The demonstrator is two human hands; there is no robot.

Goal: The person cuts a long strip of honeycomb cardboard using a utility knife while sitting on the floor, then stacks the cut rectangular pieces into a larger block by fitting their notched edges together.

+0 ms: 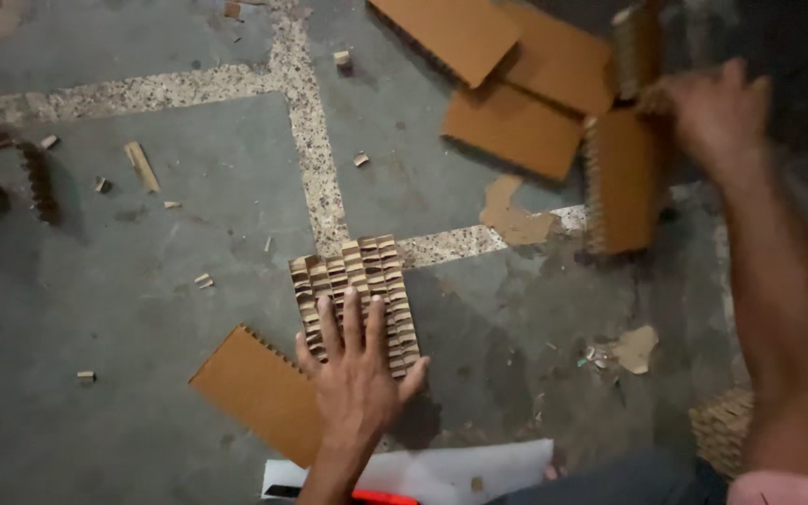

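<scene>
Your left hand (pixel 357 379) lies flat, fingers spread, pressing on the brown honeycomb cardboard block (pixel 355 297) on the grey floor (pixel 142 281), just beside a flat brown cardboard sheet (pixel 254 393). Your right hand (pixel 717 117), blurred, grips a corrugated cardboard strip (pixel 636 47) up high.

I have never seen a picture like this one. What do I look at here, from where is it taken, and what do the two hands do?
There is no machine here, only a person's two bare hands. The single picture comes from a camera worn on the person's head, looking down at a grey floor. The left hand lies flat, fingers spread, on a ribbed stack of corrugated cardboard strips. A flat brown cardboard piece lies beside it. The right hand, blurred, grips another cardboard piece lifted near a pile of cardboard sheets. Small scraps are scattered about.
</scene>
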